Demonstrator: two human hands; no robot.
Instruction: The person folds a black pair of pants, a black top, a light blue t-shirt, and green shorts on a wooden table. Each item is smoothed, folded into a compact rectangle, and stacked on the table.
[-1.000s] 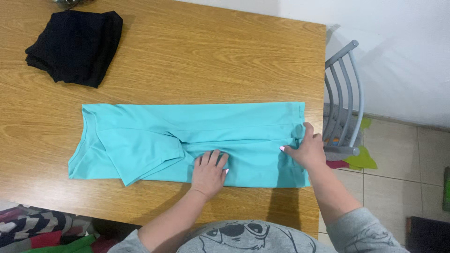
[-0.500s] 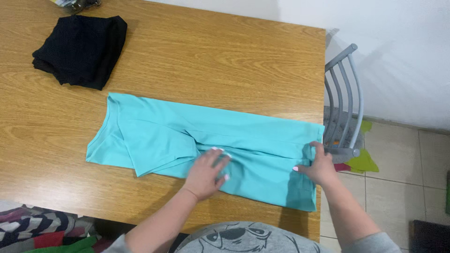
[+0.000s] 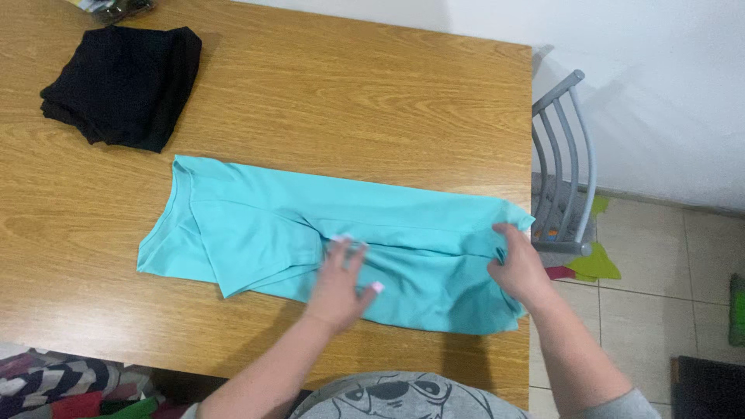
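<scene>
A turquoise shirt (image 3: 256, 221) lies folded lengthwise on the wooden table (image 3: 326, 101), slanting down to the right. My left hand (image 3: 339, 281) rests flat on its middle, fingers spread, blurred by motion. At the shirt's right end, by the table's right edge, my right hand (image 3: 518, 268) presses on the hem, fingers curled into the cloth. Whether it pinches the fabric is unclear.
A folded black garment (image 3: 124, 85) sits at the table's far left. A grey metal chair (image 3: 570, 171) stands just past the right edge, over a tiled floor. Striped and coloured clothes (image 3: 62, 388) lie below the table's near left edge.
The shirt has been turned and dragged right, so it now slants across the table. Both hands stayed on it; the right hand shifted slightly along the hem.
</scene>
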